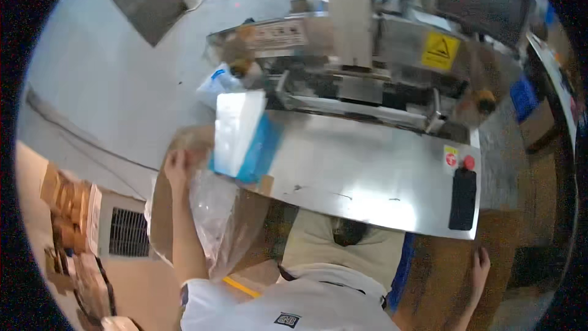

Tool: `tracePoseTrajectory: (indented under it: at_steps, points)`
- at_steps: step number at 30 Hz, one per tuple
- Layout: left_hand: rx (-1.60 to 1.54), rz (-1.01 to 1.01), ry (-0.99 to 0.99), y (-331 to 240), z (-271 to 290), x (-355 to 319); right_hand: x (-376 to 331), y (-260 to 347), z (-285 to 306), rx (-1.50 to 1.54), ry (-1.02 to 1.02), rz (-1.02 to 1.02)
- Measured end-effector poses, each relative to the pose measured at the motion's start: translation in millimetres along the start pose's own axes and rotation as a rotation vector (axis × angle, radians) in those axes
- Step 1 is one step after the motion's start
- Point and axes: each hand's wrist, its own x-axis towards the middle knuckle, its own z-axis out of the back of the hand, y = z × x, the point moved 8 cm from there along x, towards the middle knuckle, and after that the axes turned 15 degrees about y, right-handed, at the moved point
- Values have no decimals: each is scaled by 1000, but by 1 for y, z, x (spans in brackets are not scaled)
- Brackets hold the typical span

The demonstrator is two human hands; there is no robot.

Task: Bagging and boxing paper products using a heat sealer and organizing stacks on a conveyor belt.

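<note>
My left hand (176, 164) is at the left, beside a cardboard box lined with a clear plastic bag (213, 208). Its fingers are blurred, and I cannot make out whether they grip anything. Just to its right, a stack of white and blue flat packets (239, 138) lies at the left end of the metal worktable (349, 159). My right hand (481, 262) hangs low at the right, apart from the table, with its fingers loosely apart and nothing visible in them.
A machine with a long metal bar (361, 107) and a yellow warning label (440, 51) spans the table's back. A red button (469, 162) and black panel (463, 199) sit at its right end. A white-blue bag (219, 83) lies behind the packets; a vented white unit (125, 227) stands left.
</note>
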Motion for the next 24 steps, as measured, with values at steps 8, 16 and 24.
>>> tracePoseTrajectory:
  at_steps: [8, 16, 24]
  points:
    - [420, -92, 197, 49, 4, 21, -16, 165, -1, -35, -149, 136]
    - [358, -129, 76, -45, -88, 63, -36, 311, -65, 56, -59, 514]
    - [463, -437, -49, -119, -83, 34, -50, 359, -102, 65, 62, 544]
